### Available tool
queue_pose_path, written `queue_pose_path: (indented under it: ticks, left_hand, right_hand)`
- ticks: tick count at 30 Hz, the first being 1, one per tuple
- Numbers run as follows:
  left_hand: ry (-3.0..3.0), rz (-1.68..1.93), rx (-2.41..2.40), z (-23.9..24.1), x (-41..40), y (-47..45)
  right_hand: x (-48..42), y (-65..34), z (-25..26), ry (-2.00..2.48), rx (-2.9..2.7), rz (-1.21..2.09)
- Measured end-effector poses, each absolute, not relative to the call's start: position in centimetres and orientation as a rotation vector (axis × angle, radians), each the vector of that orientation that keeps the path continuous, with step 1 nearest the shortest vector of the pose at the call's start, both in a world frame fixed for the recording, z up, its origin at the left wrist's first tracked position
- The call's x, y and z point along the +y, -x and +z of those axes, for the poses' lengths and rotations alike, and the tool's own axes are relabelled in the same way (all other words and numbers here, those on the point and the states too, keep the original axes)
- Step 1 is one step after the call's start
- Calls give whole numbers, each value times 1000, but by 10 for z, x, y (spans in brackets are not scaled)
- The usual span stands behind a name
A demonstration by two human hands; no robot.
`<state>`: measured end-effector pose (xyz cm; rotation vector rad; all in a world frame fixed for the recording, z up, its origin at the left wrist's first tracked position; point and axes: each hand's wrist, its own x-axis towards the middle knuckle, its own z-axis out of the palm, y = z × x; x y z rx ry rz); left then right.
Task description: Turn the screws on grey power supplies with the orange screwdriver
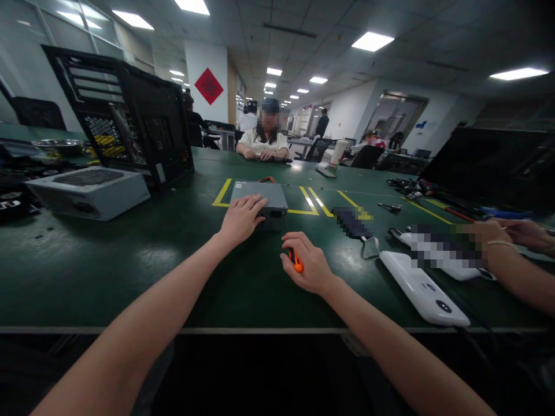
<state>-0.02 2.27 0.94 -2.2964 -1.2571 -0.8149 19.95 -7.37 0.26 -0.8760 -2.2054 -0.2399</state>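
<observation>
A grey computer power supply unit lies on the green table, partly inside a yellow tape outline. My left hand holds it at its near left side, fingers over the top and thumb near the front face with the power socket. Orange-brown wires show behind the unit. Just in front and to the right, my right hand is closed around a screwdriver with an orange and black handle. The dark shaft points away towards the unit's right corner; whether the tip touches it I cannot tell.
A black computer case and a second power supply stand at left, near a metal bowl. On the right are a white power bank, a blurred phone, cables and another person's hands. Someone sits opposite.
</observation>
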Motion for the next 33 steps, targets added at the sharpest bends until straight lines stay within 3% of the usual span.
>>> queue_pose_path:
  ticks: [16, 21, 26, 33]
  left_hand:
    - [2376, -914, -1161, 6, 31, 10]
    - [2340, -925, -1208, 4, 27, 6]
    - [2324, -927, -1240, 2, 25, 3]
    - [2317, -921, -1268, 2, 22, 1]
  right_hand:
    - [-76, -192, 2, 784, -2250, -493]
    - [-76, -192, 1, 818, -2181, -431]
    - [-75, -192, 0, 735, -2200, -641]
    - [-76, -194, 1, 809, -2077, -496]
